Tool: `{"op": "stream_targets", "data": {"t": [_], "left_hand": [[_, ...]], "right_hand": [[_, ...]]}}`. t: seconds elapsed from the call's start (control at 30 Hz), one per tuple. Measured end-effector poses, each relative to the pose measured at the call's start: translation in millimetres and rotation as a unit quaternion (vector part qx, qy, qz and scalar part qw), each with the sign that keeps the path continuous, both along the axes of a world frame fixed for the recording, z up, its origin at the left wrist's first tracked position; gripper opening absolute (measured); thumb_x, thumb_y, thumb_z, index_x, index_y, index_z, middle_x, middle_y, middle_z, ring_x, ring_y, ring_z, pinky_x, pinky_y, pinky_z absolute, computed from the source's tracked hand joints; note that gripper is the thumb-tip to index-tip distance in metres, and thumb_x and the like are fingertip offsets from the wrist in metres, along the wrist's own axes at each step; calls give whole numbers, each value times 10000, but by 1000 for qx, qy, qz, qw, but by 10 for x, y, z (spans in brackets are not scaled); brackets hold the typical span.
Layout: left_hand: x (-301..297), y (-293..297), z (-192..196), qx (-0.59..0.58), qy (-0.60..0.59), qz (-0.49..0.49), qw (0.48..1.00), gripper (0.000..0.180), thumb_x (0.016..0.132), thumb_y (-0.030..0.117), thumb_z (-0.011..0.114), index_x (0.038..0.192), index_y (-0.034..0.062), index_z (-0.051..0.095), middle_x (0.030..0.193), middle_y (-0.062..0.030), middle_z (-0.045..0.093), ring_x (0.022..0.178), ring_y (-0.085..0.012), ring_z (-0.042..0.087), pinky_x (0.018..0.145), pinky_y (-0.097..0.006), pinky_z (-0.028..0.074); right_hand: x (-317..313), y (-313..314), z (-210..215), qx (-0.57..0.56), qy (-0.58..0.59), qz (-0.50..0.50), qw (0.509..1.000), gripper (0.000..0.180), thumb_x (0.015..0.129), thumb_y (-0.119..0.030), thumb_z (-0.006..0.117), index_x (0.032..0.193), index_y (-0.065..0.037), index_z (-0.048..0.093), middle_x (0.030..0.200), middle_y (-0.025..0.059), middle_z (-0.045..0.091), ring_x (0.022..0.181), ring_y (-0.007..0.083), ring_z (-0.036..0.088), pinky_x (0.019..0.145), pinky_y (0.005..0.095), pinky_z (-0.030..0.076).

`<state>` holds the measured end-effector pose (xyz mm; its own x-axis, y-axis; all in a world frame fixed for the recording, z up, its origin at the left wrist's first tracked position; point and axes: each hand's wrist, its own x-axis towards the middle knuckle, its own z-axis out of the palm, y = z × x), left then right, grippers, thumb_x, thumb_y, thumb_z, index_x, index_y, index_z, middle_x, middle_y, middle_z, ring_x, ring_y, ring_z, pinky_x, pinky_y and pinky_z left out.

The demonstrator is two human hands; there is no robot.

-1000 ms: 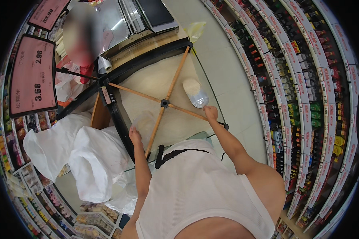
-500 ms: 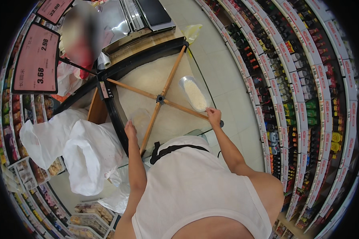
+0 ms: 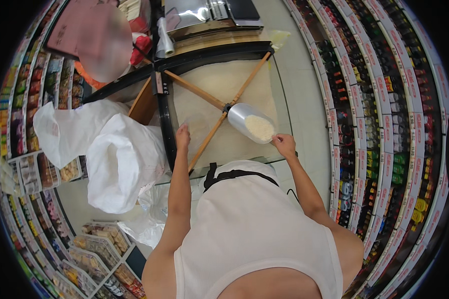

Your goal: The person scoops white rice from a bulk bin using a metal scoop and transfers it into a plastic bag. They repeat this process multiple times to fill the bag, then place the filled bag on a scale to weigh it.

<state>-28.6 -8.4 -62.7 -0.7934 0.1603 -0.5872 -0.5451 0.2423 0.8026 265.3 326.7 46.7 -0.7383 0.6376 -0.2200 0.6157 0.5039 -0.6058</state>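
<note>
My right hand (image 3: 285,145) is closed around the handle end of a metal scoop (image 3: 238,114). A mound of white rice (image 3: 259,128) lies in the scoop, gathered toward the handle end. The scoop's far lip is over the hub of a wooden cross frame (image 3: 249,80), above a wide bin of pale grain (image 3: 224,79). On the left, my left hand (image 3: 183,136) is held over the bin's left side with its fingers pinched together. A faint see-through plastic bag (image 3: 197,130) seems to hang from those fingers; its outline is hard to make out.
White sacks (image 3: 117,164) stand left of the bin. A black rail (image 3: 219,52) edges the bin's far side, with a metal-topped machine (image 3: 204,17) beyond. Bottle shelves (image 3: 379,124) line the right; packaged snacks (image 3: 102,244) are at lower left.
The scoop has moved left and nearer to me, across toward the frame's hub. Its rice has gathered toward the handle end. My left hand remains pinched. The whole view has shifted.
</note>
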Motion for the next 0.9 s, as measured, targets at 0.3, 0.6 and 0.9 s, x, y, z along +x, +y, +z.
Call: {"op": "stream_targets", "data": {"t": [0.3,0.6,0.9], "left_hand": [[-157,-95,23,-20,66,-42,997,316,958,326,547,1136,100,677,619,23,504,531,-73,470,478,-262,380],[-304,-365,-460,-34,136,-31,990,340,953,280,546,1163,41,664,690,-10,583,619,-111,536,587,-282,439],[-204,30,19,48,32,61,996,297,977,295,541,1094,58,677,568,73,407,465,-50,365,431,-237,284]], "right_hand": [[-1746,-961,426,70,-187,229,953,303,760,-321,637,836,-44,732,830,154,706,826,327,686,709,431,545],[-2544,-1726,561,115,-230,299,919,313,754,-297,641,875,-20,722,891,184,708,837,320,696,723,457,547],[-616,-114,563,-53,-161,-53,984,365,847,-401,612,799,-60,735,794,183,685,789,334,668,696,427,498]]}}
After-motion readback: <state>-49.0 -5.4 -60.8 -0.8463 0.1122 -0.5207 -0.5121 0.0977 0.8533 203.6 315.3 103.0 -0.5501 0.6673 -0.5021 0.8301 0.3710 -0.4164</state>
